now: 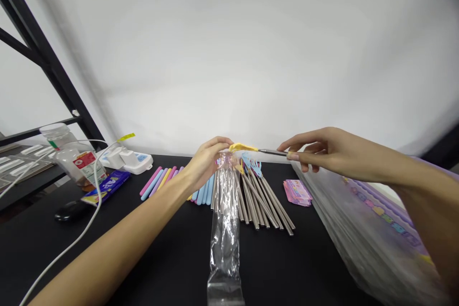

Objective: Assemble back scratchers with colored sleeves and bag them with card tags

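Yellow-headed back scratcher (258,150) sits level above the table (279,267): your right hand (328,148) pinches its metal shaft (272,152), apparently leaving the head (244,147) free beside your left hand (205,160), curled at the clear plastic sleeve (225,234), grip too hidden to tell.

Yellow-ended metal rod (266,151) in the right fingers (303,137)

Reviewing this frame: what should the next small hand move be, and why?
Probably the right hand should swing the yellow-ended metal rod in line with the clear plastic sleeve: the rod is held crosswise, its yellow end by the left hand, while the sleeve runs lengthwise towards the camera from beside that same hand.
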Demonstrator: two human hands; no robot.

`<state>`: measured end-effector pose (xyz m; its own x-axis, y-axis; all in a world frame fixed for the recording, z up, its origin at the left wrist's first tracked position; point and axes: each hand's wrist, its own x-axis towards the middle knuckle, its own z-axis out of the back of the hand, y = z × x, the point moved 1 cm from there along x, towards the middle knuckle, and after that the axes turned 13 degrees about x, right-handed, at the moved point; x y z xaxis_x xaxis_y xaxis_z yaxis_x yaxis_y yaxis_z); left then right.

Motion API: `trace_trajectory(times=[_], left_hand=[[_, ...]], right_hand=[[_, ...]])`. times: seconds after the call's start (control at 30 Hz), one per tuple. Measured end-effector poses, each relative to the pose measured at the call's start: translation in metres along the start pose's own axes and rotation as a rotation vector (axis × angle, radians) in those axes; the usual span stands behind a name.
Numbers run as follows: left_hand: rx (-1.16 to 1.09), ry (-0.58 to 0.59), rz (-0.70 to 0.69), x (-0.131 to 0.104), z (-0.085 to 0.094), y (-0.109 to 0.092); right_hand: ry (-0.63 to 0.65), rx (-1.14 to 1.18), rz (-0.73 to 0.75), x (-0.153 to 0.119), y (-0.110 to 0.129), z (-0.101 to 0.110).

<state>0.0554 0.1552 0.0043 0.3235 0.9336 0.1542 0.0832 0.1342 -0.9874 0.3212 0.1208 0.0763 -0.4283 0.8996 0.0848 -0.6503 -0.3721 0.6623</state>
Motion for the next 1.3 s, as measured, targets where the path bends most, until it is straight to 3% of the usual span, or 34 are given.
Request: trace_trajectory(times=[0.23, 0.4, 0.73, 0.9, 1.1, 1.3], left_hand=[[0.167, -0.203, 0.058, -0.001, -0.003, 0.003], [0.217, -0.281, 0.101, 0.0, -0.001, 0.005], [0.276, -0.285, 0.094, 0.0, 0.003, 0.004], [0.267, -0.252, 0.086, -0.002, -0.002, 0.001], [0.177, -0.156, 0.151, -0.003, -0.003, -0.003], [0.243, -0.191, 0.213, -0.006, -0.005, -0.008]], right_hand=[[0.011, -0.04, 0.013, -0.002, -0.001, 0.0], [0.046, -0.022, 0.023, -0.005, 0.001, 0.002], [0.08, 0.077, 0.058, -0.012, 0.01, 0.005], [0.039, 0.002, 0.025, -0.006, 0.005, -0.002], [0.043, -0.01, 0.011, -0.003, 0.005, -0.003], [0.073, -0.045, 0.019, -0.001, 0.008, -0.01]])
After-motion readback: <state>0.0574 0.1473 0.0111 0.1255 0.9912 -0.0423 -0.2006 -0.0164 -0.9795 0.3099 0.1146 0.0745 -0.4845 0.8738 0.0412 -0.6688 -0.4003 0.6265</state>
